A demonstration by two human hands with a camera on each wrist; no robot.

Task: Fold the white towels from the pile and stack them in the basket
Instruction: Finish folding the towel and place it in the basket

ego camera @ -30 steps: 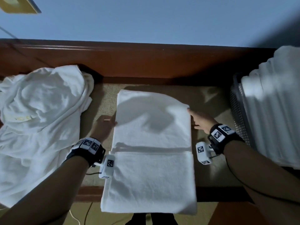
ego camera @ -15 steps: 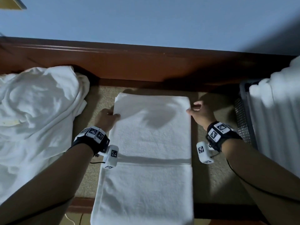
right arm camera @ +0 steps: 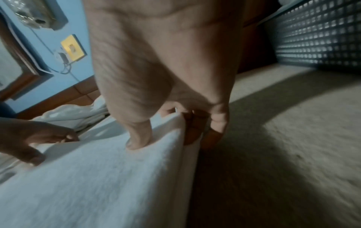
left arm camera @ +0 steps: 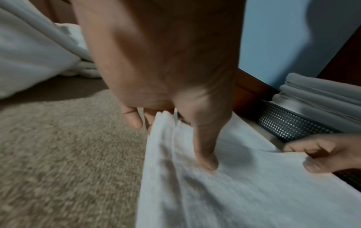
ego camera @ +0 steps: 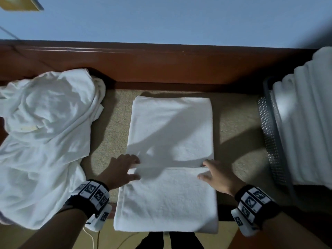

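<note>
Head view looks steeply down from above; each wrist view sits low, close behind its fingers, facing inward; all share the towel point(ego camera: 170, 141).

The towel point(ego camera: 168, 133) under my hands is white terry cloth, matt and finely nubby, with a flatter woven band across it. The pile point(ego camera: 45, 137) of unfolded ones is the same white cloth (thinner-looking, smoother where it creases). The surface beneath is a beige carpet-like fabric point(ego camera: 237, 133), coarse, looped and dull. Behind it runs a reddish-brown wooden rail point(ego camera: 161, 65), polished to a soft sheen. The basket point(ego camera: 269, 137) is grey, its wall punched with small square holes; metal or plastic I cannot tell. The wall point(ego camera: 161, 18) is blue, flat and matt.
</note>
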